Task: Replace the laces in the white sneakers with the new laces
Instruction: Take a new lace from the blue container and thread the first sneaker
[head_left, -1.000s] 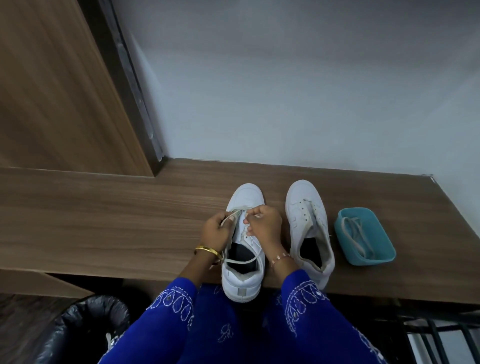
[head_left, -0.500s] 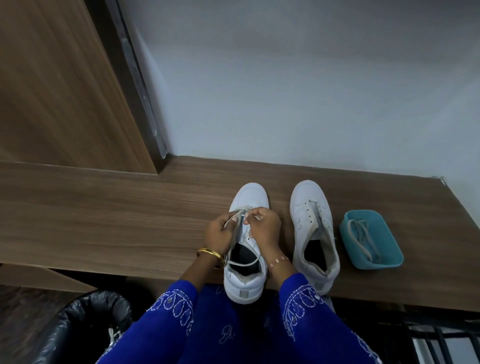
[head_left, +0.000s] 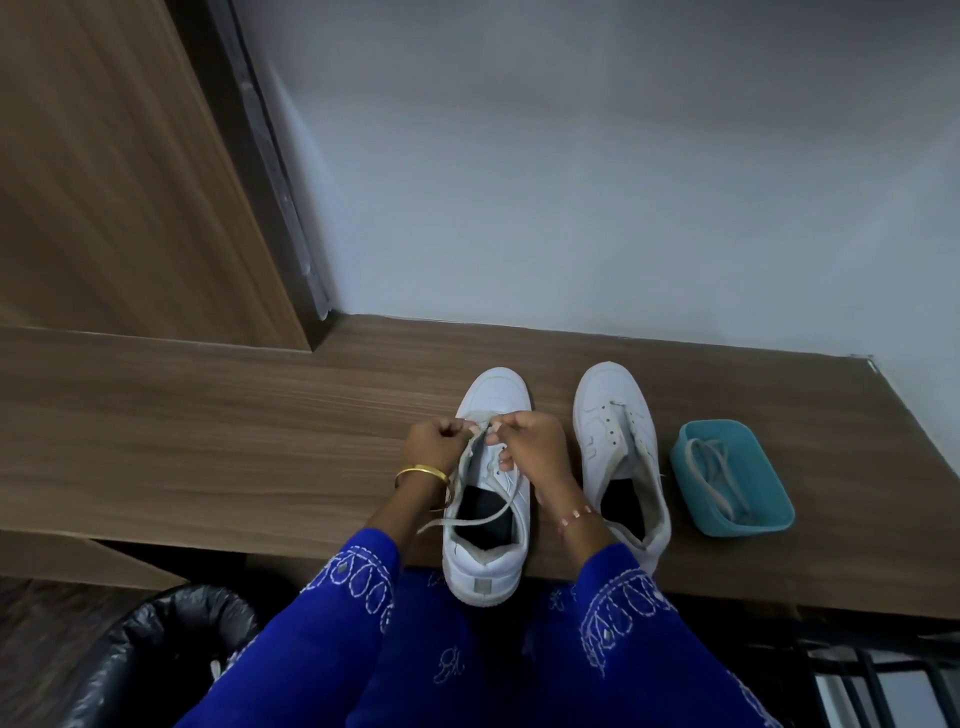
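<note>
A bin (head_left: 156, 649) lined with a black bag is seen at the lower left, below the edge of the desk (head_left: 208, 441). A wooden panel (head_left: 104, 182) is set upright at the rear left of the desk.

The left hand (head_left: 436, 447) is positioned at the left side of the left sneaker (head_left: 488, 499), near its lower eyelets. Its fingers are curled, and the lace (head_left: 470, 519) is pinched between thumb and fingertips. A gold bangle (head_left: 421, 474) is worn on the left wrist.

The left sneaker is placed upright on the desk with its toe toward the wall and its heel overhanging the near edge. One end of the lace is draped loosely across the shoe opening.

The right hand (head_left: 530, 447) is placed over the right side of the same sneaker, just beside the left hand. Its fingers are curled, and the lace is pinched at the fingertips. A beaded bracelet (head_left: 574, 517) is worn on the right wrist.

The right sneaker (head_left: 618, 457) is placed just beside the first, parallel to it. No lace is seen in its eyelets, and its tongue is loose.

A teal tray (head_left: 769, 499) is located near the right sneaker, apart from it. A coiled lace (head_left: 717, 473) is contained in the tray.
</note>
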